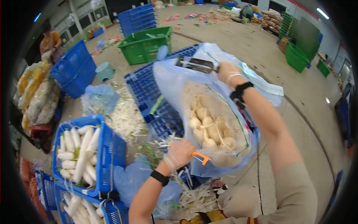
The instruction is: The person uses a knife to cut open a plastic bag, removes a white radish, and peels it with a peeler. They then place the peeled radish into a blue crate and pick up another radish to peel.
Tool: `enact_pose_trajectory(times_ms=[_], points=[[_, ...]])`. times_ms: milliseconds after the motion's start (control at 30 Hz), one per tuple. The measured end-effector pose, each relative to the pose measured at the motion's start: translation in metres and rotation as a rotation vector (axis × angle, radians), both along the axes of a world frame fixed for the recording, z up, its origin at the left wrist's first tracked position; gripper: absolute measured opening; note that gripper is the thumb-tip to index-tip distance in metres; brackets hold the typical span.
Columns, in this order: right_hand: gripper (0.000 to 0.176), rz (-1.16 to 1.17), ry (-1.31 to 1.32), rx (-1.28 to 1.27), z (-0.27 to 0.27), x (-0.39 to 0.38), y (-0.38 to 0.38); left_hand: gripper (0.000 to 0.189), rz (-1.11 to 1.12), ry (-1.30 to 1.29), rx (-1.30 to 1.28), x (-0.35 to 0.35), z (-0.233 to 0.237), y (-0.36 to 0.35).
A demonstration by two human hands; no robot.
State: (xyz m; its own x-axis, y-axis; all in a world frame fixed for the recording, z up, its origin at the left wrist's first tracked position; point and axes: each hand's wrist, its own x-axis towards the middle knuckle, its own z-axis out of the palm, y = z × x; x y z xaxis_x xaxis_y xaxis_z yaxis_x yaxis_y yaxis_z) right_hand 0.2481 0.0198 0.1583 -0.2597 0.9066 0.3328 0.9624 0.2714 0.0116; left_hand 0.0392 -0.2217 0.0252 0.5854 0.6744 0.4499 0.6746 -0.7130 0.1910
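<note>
My right hand (230, 74), in a clear glove, is closed around the handle of a cleaver (195, 65). Its wide, dark blade points left over the pale blue plastic bag (167, 80). Lower down, my gloved left hand (179, 154) grips an orange peeler (202, 158), whose head sticks out to the right. Between and beyond my hands sits a mesh sack (238, 130), apparently wrapped by the blue bag. Round tan root vegetables (209, 130) show inside it, possibly jicama. The left hand is beside the sack's lower left edge.
Blue crates hold white radishes (84, 153) at lower left. A blue pallet (160, 119) lies under the sack, with white peelings (128, 112) on the floor nearby. Behind stand a green crate (145, 46) and stacked blue crates (136, 20). Another person (50, 41) is at upper left.
</note>
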Motion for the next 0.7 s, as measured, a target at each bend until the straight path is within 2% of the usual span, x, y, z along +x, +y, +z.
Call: enact_pose_trajectory(times_ms=[100,133,233,267,333,367,433,500,533,600,667,700], points=[[0.017,0.044,0.005,-0.094,0.002,0.037,-0.023,0.011,0.108,0.0,-0.09,-0.014,-0.019,-0.01],[0.017,0.035,0.082,-0.117,0.006,0.055,-0.053,0.01,0.092,-0.05,-0.152,-0.013,-0.025,-0.011],[0.017,-0.013,0.231,-0.18,-0.033,0.133,-0.108,0.011,0.173,-0.013,-0.148,-0.003,-0.02,-0.018],[0.017,-0.108,0.306,-0.198,-0.059,0.158,-0.121,0.013,0.176,-0.028,-0.151,0.001,-0.018,-0.022],[0.02,-0.11,0.366,-0.207,-0.126,0.214,-0.143,0.015,0.202,-0.031,-0.134,0.009,-0.012,-0.028],[0.021,-0.199,0.383,-0.388,-0.138,0.227,-0.163,0.018,0.196,0.027,-0.139,0.018,-0.011,-0.034],[0.026,-0.318,0.605,-0.459,-0.207,0.251,-0.188,0.021,0.195,0.1,-0.13,0.038,-0.002,-0.042],[0.034,-0.424,0.749,-0.665,-0.227,0.245,-0.213,0.022,0.175,0.259,-0.296,0.065,0.008,-0.054],[0.034,-0.414,0.756,-0.663,-0.233,0.239,-0.216,0.022,0.182,0.267,-0.29,0.076,0.008,-0.057],[0.043,-0.461,0.894,-0.815,-0.255,0.222,-0.211,0.012,0.221,0.224,-0.298,0.091,0.008,-0.061],[0.044,-0.448,0.941,-0.783,-0.329,0.222,-0.172,0.012,0.26,0.213,-0.32,0.101,0.014,-0.063],[0.046,-0.445,0.976,-0.753,-0.331,0.216,-0.166,0.011,0.293,0.19,-0.351,0.106,0.015,-0.064]])
